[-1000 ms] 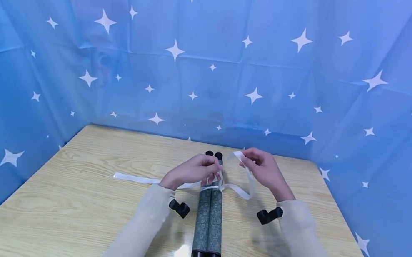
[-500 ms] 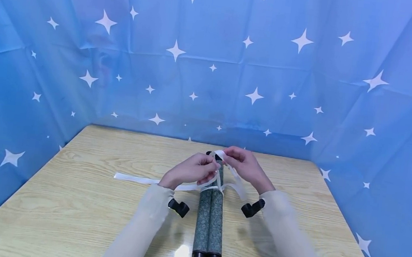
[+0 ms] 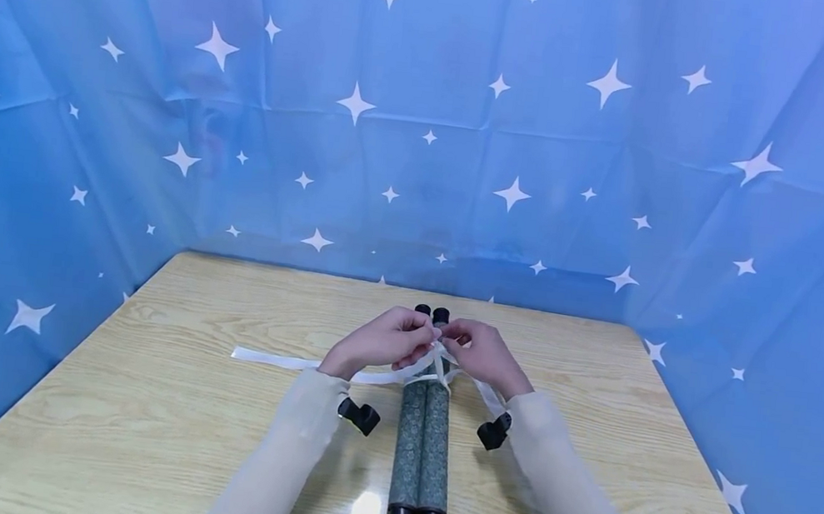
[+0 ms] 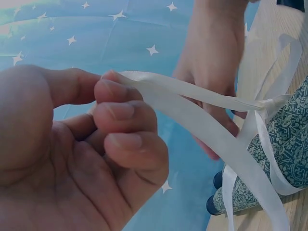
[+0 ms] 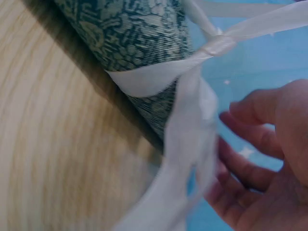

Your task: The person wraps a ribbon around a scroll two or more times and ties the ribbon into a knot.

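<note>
A scroll (image 3: pixel 408 449), rolled into two parallel green patterned rolls with dark end knobs, lies lengthwise on the table. White ribbon (image 4: pixel 231 139) wraps around it, with a knot on top. My left hand (image 3: pixel 384 342) is above the scroll's far half, pinching a raised ribbon loop between thumb and index finger. Beside it, my right hand (image 3: pixel 483 352) has loosely bent fingers close to the ribbon. In the right wrist view, the ribbon (image 5: pixel 190 115) hangs past those fingertips, and nothing shows between thumb and index finger (image 5: pixel 255 139).
The wooden table (image 3: pixel 137 429) reaches back to a blue curtain (image 3: pixel 421 166) with white stars. One ribbon tail (image 3: pixel 273 357) lies out to the left; another tail (image 3: pixel 490 398) hangs right of the scroll. A small black camera is strapped at each wrist.
My right hand has moved left toward my left hand, bringing its ribbon tail over; that tail now hangs beneath it, out of its fingertips. My left hand stays nearly still, still pinching.
</note>
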Demonstrator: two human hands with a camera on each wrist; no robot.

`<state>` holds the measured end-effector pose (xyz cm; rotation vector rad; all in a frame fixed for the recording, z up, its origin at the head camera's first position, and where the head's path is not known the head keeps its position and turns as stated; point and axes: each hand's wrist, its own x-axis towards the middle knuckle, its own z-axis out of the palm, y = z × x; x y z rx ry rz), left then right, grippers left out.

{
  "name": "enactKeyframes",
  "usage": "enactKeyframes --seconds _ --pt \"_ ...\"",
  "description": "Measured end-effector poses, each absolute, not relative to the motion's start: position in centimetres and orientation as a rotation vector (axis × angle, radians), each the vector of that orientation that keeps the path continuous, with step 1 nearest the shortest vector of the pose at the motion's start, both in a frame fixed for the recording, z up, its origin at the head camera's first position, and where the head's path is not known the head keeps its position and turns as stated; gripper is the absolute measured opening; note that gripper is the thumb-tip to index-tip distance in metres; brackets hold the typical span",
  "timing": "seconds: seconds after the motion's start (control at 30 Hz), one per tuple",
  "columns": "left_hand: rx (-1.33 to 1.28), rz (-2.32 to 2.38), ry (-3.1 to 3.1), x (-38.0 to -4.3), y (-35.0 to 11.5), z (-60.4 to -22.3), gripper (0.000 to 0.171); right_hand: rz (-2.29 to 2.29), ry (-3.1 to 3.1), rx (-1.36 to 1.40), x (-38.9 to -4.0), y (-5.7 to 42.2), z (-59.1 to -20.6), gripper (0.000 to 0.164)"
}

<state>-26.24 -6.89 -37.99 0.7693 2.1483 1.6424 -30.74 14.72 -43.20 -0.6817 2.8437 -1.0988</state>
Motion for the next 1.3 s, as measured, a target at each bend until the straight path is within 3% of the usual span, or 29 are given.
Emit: enactKeyframes --seconds 0.33,0.6,1.3 --pt "0.721 1.656 2.170 -26.2 -6.7 -38.0 0.038 -1.123 2.903 -0.744 -27.5 16.1 -40.2 0.024" --pt "0.716 1.657 2.174 -25.9 -6.5 -37.8 0.037 -1.228 2.775 -0.906 -25.4 16.0 -39.9 0.032" --pt "0.762 1.594 2.239 -26.2 -6.1 -38.4 0.038 -1.406 2.708 -0.906 -24.7 15.5 -41.5 0.024"
